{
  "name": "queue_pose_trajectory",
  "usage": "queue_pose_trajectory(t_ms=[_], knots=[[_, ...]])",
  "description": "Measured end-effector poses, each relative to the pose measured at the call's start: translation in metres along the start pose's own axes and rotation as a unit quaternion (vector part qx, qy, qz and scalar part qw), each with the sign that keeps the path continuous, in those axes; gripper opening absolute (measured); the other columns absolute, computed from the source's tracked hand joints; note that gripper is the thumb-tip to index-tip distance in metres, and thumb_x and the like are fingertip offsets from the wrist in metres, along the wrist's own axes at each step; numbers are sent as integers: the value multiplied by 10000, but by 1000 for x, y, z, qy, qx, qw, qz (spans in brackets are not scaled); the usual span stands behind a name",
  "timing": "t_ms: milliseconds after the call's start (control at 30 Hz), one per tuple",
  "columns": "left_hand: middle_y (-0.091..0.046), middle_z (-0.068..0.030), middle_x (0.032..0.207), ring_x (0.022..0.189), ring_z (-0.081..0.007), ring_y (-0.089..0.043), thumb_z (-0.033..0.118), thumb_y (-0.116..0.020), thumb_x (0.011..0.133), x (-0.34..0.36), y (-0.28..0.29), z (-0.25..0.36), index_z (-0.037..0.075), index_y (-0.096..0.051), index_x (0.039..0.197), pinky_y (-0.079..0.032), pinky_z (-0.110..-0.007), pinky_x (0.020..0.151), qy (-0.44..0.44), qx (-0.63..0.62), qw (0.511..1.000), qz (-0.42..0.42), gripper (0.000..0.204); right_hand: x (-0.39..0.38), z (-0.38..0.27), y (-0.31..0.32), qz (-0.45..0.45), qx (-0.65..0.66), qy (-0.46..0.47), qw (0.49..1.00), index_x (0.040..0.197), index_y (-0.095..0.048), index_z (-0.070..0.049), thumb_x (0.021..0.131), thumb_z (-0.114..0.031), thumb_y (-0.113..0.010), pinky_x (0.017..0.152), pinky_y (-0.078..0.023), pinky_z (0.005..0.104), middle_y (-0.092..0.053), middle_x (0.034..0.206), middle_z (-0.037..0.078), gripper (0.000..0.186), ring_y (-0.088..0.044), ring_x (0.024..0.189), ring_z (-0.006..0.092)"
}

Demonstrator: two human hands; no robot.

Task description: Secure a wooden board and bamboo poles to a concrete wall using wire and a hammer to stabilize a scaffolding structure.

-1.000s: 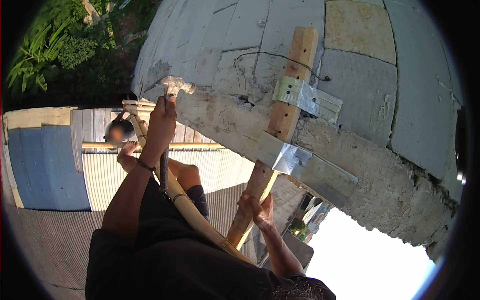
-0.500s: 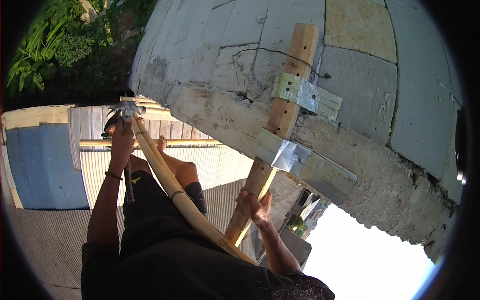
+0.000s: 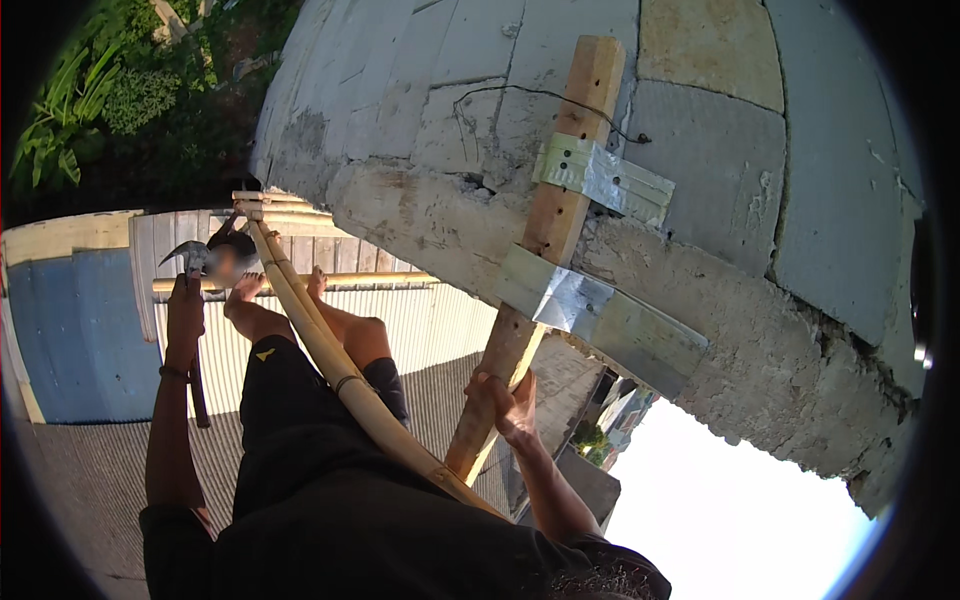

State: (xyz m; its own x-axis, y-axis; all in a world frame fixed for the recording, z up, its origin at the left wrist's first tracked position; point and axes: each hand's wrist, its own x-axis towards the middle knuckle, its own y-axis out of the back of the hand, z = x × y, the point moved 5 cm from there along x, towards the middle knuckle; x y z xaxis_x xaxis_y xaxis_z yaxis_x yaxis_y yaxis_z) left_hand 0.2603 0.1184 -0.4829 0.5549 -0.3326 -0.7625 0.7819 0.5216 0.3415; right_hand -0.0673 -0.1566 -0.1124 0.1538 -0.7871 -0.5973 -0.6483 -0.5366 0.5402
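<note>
Dull grey metal on the hammer (image 3: pixel 192 257) now shows at far left: since the earlier frames we've swung it out from near the concrete edge, past the bamboo poles, and it sits well apart from the post, in front of the roofing. Our left hand (image 3: pixel 185 312) has its fingers curled closed round the shaft just under the claw head; the dark handle hangs below the fist. Our right hand (image 3: pixel 508 402) keeps the same spot, fingers wrapped round the lower part of the wooden post (image 3: pixel 560 225). Another person's head (image 3: pixel 235 252), partly behind our left hand half a second ago, is visible again just beside the hammer.

Post: squared, pale brown timber, dark spots along it, leaning against the wall (image 3: pixel 710 170). Two shiny bent metal strips cross it, upper strip (image 3: pixel 610 185) and lower strip (image 3: pixel 600 310). Wall is flat grey blocks, one tan, over a rough, crumbly concrete band. Thin dark wire (image 3: pixel 520 88) arcs across the post top. Bamboo (image 3: pixel 320 345) is smooth, yellow, round, jointed. Below: ribbed cream roofing (image 3: pixel 450 310) and a flat blue sheet (image 3: pixel 90 335).
</note>
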Motion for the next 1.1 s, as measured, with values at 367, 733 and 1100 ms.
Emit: queue_pose_trajectory(t_ms=[367, 733, 1100], knots=[[-483, -91, 582, 401, -218, -490, 386, -411, 1032, -3, 16, -59, 29, -492, 933, -405, -354, 354, -139, 88, 985, 58, 380, -3, -16, 8, -63, -163, -24, 984, 1155, -569, 71, 912, -445, -651, 788, -561, 389, -703, 925, 203, 576, -708, 887, 257], [-406, 19, 691, 511, -52, -370, 332, -483, 1047, -222, 2, 329, 88, -439, 1010, -345, -220, 479, -187, -407, 844, -296, 251, -65, -140, -23, -179, -216, 260, 924, 1353, -425, 17, 886, -440, -718, 965, -511, 458, -585, 1251, 271, 716, -587, 1184, 391], [-594, -162, 1244, 1186, -366, -557, 228, -506, 1015, -293, -27, 381, 56, -542, 1332, -389, -433, 1064, -667, 87, 678, -297, 363, -68, -117, -17, -187, 125, 132, 965, 1027, -553, -48, 987, -288, -621, 606, -405, 261, -546, 767, -1, 252, -499, 691, 78]])
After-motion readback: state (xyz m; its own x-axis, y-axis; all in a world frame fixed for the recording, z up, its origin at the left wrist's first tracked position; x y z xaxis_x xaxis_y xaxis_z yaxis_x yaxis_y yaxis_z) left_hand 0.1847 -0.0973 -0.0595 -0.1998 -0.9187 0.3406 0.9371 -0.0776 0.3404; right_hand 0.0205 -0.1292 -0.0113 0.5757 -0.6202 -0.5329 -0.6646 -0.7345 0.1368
